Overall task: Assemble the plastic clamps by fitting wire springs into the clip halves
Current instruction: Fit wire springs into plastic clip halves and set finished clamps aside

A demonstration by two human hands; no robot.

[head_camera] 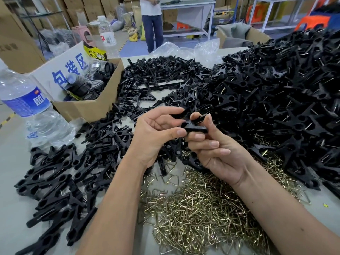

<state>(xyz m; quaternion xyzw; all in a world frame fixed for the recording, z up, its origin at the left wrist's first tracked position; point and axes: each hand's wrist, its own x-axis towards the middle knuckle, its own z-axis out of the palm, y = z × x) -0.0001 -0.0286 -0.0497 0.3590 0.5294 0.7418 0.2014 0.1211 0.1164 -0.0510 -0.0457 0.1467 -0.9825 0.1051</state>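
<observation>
Both hands meet above the table's middle on a black plastic clamp (193, 126). My left hand (156, 133) pinches its left end between thumb and forefinger. My right hand (217, 148) grips the right end with curled fingers and thumb. Below the hands lies a heap of brass-coloured triangular wire springs (198, 208). Loose black clip halves (77, 177) spread over the left of the table. A tall pile of assembled clamps (276, 92) with wire showing fills the right. Whether a spring sits in the held clamp is hidden by my fingers.
A water bottle (27, 107) stands at the left edge. Behind it sits an open cardboard box (88, 105) of black parts with a second bottle (106, 34). Clear plastic bags (185, 50) lie at the back. A person (151, 21) stands beyond the table.
</observation>
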